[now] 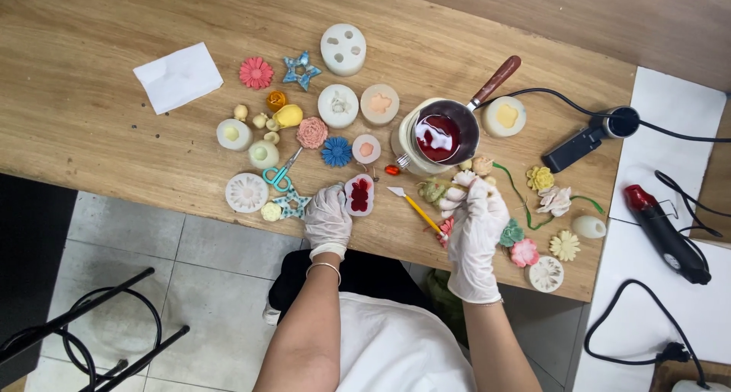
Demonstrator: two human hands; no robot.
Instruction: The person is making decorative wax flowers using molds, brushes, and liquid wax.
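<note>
Fingers of the left hand (327,217) were curled lightly against a small mould (359,195) filled with red wax, steadying it close to the near edge of the table (114,133). Those of the right hand (476,221) were pinched shut on a small pale flower piece (454,199), though exactly how it was gripped could not be told. A nudge might have tipped the mould off that edge. Between the hands lay a yellow-handled tool (415,204), easy to knock. Just beyond stood a pot (442,133) of dark red liquid, its handle pointing away; a careless reach could have spilled it. Scissors (280,173) and scattered flowers crowded the left, leaving open wood only farther back.
</note>
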